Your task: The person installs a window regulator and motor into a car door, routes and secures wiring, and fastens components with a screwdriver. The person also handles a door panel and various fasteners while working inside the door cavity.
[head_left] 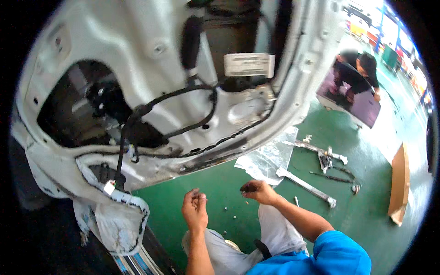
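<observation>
Below the lower edge of a stripped white car door (183, 133), both of my hands hang over the green floor. My left hand (195, 210) is raised with its fingers curled toward the thumb; anything inside is hidden. To its right, my right hand (260, 191) has its dark-smudged fingertips drawn together in a pinch, and what they may hold is too small to make out. Neither hand touches the door. A black wiring harness (172, 95) loops across the door's inner face, ending in a white connector (110, 187) at lower left.
Clear plastic sheeting (270, 158), a metal rail (307, 187) and a window regulator (325, 158) lie on the floor at right. Small fasteners (234, 217) are scattered below my hands. Cardboard (399, 185) stands far right. Beyond, a person (366, 66) bends over a dark glossy panel (350, 98).
</observation>
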